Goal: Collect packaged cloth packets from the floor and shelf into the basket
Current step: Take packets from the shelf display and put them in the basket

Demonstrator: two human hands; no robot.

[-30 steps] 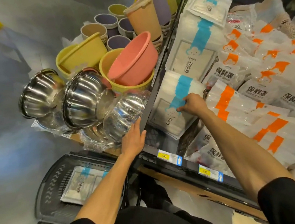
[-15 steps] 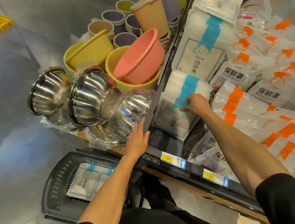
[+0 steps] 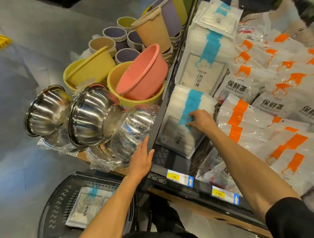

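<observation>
Shelf edge (image 3: 158, 122) under flat left hand (image 3: 141, 161); fingers of right hand (image 3: 202, 120) curled on cloth packet (image 3: 176, 134).

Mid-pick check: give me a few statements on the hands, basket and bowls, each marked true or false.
1. The right hand has its fingers curled onto the blue-striped packet stack on the shelf. True.
2. The basket holds nothing. False: a blue-striped packet lies in it.
3. The left hand grips a packet. False: it rests open against the shelf's black side panel.
4. The pink bowl sits inside a yellow bowl. True.
</observation>
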